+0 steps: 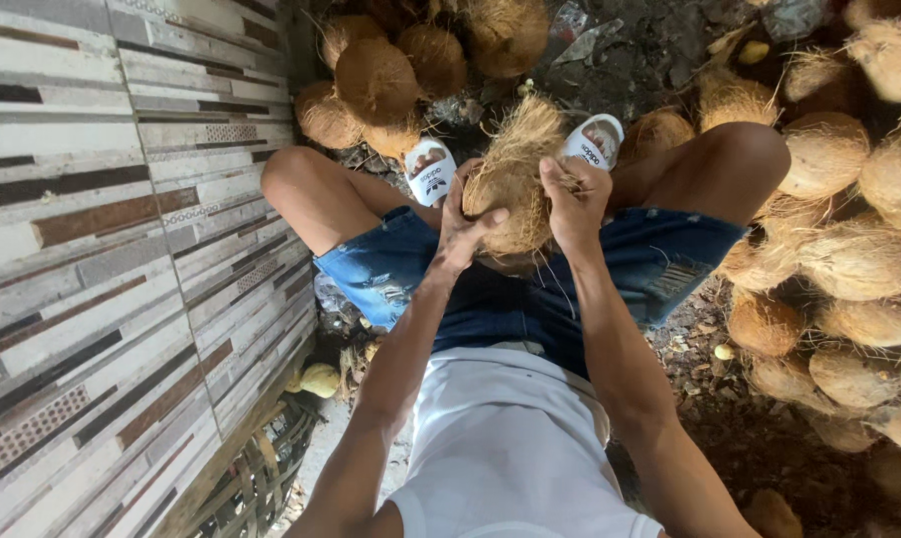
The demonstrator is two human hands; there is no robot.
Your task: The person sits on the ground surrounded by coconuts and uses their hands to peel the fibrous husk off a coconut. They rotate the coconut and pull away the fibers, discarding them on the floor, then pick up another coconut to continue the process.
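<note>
Head camera — looks steeply down, close over lap.

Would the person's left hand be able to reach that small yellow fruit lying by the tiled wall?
Probably yes, but not right now: the left hand grips the husked coconut. The yellow fruit lies uncovered beside the left thigh, with nothing in between.
</note>
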